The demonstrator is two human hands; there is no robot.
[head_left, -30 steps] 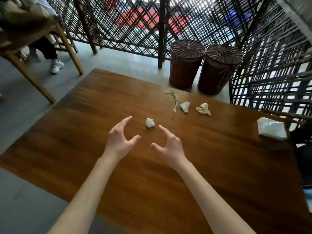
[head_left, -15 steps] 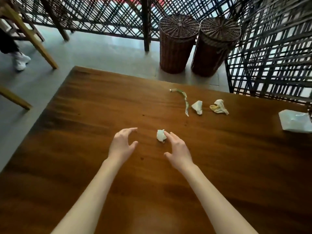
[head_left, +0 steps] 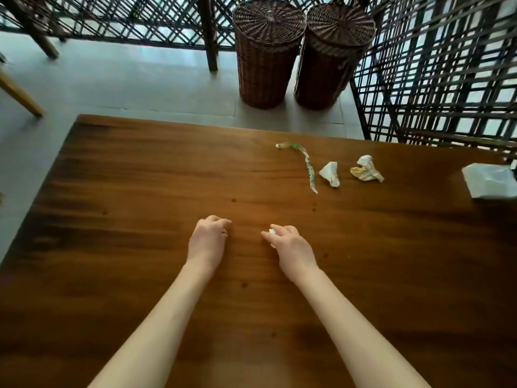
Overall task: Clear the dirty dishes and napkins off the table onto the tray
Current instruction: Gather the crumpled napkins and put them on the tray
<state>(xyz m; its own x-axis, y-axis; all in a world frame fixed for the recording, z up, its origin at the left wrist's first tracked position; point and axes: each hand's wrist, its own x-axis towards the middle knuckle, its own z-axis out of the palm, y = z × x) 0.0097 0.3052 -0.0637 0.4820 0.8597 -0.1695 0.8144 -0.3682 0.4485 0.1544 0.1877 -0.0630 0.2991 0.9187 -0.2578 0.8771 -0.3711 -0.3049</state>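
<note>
Pinching the small crumpled white napkin (head_left: 272,233) off the dark wooden desk (head_left: 140,191), my right hand (head_left: 291,247) grips it for lifting; my left hand (head_left: 208,239) rests beside, loosely curled, empty.

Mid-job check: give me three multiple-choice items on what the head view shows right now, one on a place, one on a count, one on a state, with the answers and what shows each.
1. Where does the green strip lie?
A. On the wooden table, left of two crumpled napkins
B. On the floor beside the baskets
C. Under the left hand

2. How many wicker baskets stand on the floor beyond the table?
A. One
B. Two
C. Four

3. What is the right hand doing?
A. Lying flat, holding nothing
B. Lifting the tissue pack
C. Pinching a small white crumpled napkin

Answers:
1 A: the strip rests on the tabletop, with the white napkin and the yellow-stained napkin to its right.
2 B: two lidded baskets stand side by side.
3 C: white paper shows between its fingertips, while the left hand holds nothing.
</note>
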